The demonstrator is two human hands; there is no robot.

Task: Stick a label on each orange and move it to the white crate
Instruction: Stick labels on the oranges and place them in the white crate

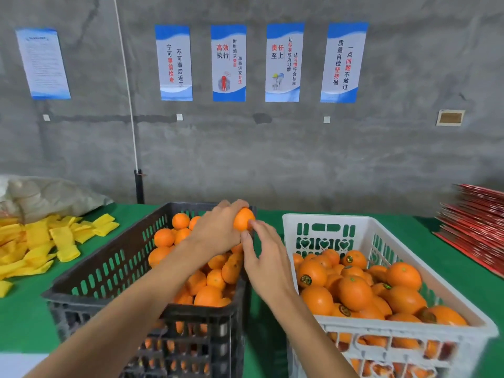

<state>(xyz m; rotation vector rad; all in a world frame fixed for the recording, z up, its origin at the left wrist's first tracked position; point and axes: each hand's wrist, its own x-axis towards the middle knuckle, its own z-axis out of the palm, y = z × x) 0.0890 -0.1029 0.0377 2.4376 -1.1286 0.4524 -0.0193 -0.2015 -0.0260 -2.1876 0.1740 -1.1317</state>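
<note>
My left hand (215, 227) grips one orange (242, 218) above the far right corner of the black crate (90, 279), which holds several unlabelled oranges (210, 294). My right hand (266, 257) reaches up from below, its index fingertip and thumb pressed against the held orange's right side. Whether a label sits under the fingertip is hidden. To the right stands the white crate (381, 236), filled with several oranges (354, 291), some showing round dark labels.
Yellow foam sleeves (41, 244) lie scattered on the green table (27, 317) at the left, beside a clear plastic bag (49, 195). A stack of red flat cartons (474, 227) sits at the far right. A grey wall with posters is behind.
</note>
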